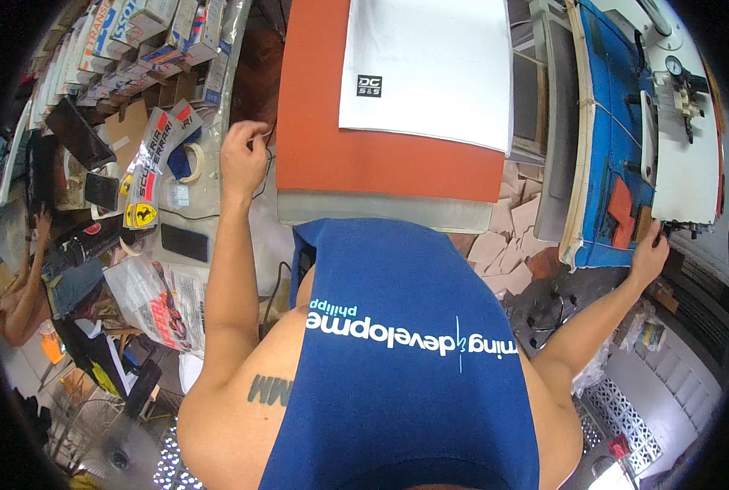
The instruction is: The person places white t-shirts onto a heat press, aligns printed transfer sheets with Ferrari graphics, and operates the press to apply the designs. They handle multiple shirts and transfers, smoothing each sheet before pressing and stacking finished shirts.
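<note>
One white rectangular sheet and one orange-red board are seen right of the left hand; one cream tape ring, left. One round dial gauge is seen beyond the right hand.

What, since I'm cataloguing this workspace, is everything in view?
Board: 1, orange-red, upper centre
Sheet: 1, white, on board
Machine panel: 1, white, far right
Flat bed: 1, blue, right
Gauge: 1, pale, upper right
Boxes: many, mostly white, upper left
Tape roll: 1, cream, left
Phone-like slabs: at least 2, black, left
Plastic bag: 1, whitish and red, left
Scraps: many, pinkish, centre right
Small clutter: many, mixed, mostly left
Other person: 1, bare arm showing, far left
Top: 1, blue, worn
Left hand: 1, bare, left of board
Right hand: 1, bare, at panel's lower edge
</note>
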Motion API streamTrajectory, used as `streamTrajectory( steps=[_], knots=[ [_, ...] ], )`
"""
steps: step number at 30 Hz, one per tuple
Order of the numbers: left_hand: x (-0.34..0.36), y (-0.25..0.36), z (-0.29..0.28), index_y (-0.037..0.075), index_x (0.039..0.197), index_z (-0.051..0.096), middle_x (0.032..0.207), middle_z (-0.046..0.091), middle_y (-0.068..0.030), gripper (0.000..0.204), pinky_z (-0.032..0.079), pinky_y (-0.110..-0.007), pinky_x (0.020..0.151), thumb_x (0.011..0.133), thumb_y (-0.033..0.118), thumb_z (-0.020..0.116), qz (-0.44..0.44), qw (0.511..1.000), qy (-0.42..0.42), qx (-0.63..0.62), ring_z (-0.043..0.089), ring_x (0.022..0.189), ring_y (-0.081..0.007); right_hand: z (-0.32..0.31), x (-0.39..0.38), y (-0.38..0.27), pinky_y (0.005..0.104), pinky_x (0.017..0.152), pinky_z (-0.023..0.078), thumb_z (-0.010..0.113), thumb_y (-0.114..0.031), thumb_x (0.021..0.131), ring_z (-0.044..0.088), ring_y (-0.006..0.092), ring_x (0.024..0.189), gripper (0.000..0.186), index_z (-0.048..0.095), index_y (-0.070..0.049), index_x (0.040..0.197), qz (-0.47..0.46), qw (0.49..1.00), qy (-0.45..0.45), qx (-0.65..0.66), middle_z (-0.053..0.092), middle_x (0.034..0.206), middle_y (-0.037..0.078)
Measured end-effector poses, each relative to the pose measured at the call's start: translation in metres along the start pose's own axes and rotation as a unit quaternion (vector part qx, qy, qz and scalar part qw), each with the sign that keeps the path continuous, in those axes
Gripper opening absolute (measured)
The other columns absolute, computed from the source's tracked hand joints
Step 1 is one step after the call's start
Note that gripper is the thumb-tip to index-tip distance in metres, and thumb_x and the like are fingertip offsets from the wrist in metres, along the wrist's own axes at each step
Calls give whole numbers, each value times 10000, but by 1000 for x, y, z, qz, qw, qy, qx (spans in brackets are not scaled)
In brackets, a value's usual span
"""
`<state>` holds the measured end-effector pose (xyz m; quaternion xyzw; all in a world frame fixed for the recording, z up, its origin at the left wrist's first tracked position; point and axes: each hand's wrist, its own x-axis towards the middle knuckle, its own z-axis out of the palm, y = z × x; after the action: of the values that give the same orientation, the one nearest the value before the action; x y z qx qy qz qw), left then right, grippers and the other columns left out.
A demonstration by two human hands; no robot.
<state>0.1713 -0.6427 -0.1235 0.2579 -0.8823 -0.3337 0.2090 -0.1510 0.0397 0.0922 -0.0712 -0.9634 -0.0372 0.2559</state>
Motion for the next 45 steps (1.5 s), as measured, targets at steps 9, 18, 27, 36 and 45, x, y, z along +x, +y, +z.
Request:
streamTrajectory(
  steps=[9,18,27,36,45],
  knots=[
    [-145,-83,14,37,1180,728,1184,705,-240,330,518,-452,982,895,182,645,-194,946,-242,96,667,1128,-404,16,14,-12,496,921,495,589,-654,934,654,437,1064,662,726,-20,1068,8,999,-45,15,703,1116,230],
    [-400,-185,72,39,999,764,806,723,-132,255,513,-412,582,931,153,546,-283,870,-393,87,644,636,-224,-42,-77,-120,533,836,506,662,-513,940,661,461,974,509,720,-11,1002,-70,987,37,139,706,1025,242],
    [-447,-168,54,30,1014,749,777,676,-86,246,482,-343,568,932,171,565,-504,810,-200,-223,608,648,-176,-107,-147,-208,607,1121,267,898,-607,642,401,398,1393,961,570,-101,1390,-236,911,251,227,468,1480,223],
    [-418,-172,25,-13,1089,732,881,719,-106,247,537,-324,653,943,121,584,-505,836,-98,-193,656,732,-183,-144,-189,-303,766,1115,73,859,-623,630,206,507,1508,1150,411,-16,1498,-302,894,166,286,354,1515,419],
    [-511,-166,18,5,1079,747,981,752,-180,281,554,-389,794,916,182,604,-467,867,-164,-59,704,839,-280,-147,-221,-351,718,1167,98,829,-695,637,219,485,1509,1073,511,14,1375,-302,902,177,253,364,1533,367]
  ],
)
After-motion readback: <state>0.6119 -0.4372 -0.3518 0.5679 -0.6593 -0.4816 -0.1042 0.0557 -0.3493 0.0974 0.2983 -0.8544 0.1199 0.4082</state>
